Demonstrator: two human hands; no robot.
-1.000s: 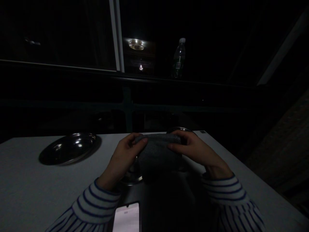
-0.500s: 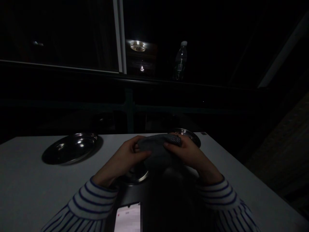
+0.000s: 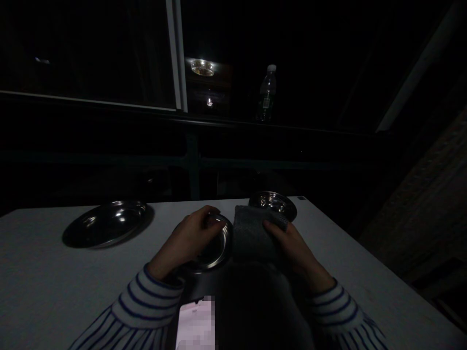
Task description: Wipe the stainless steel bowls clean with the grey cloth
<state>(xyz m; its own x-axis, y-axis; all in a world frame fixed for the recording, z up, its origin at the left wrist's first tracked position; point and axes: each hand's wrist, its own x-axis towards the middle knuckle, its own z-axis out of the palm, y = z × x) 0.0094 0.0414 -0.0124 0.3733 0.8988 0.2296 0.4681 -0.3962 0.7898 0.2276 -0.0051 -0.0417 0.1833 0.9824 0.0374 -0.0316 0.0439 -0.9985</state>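
Note:
A grey cloth (image 3: 255,236) hangs in my right hand (image 3: 295,245), pinched at its right edge with the thumb on top. My left hand (image 3: 189,238) is just left of the cloth and apart from it, over a round, shiny metal dish (image 3: 226,243). Its thumb and index finger are parted, with nothing visible between them. Whether the left fingers touch the dish's rim is hard to tell in the dark. Part of this dish is hidden behind the left hand.
On the white table (image 3: 40,272), a large metal dish (image 3: 105,223) lies at the left and a metal bowl (image 3: 288,206) at the back right. A lit phone (image 3: 197,323) is near me. Beyond the table, a plastic bottle (image 3: 268,92) stands on a dark ledge.
My left hand has let go of the cloth and moved slightly left. The right hand has shifted a little right with the cloth, uncovering more of the middle dish and the back bowl.

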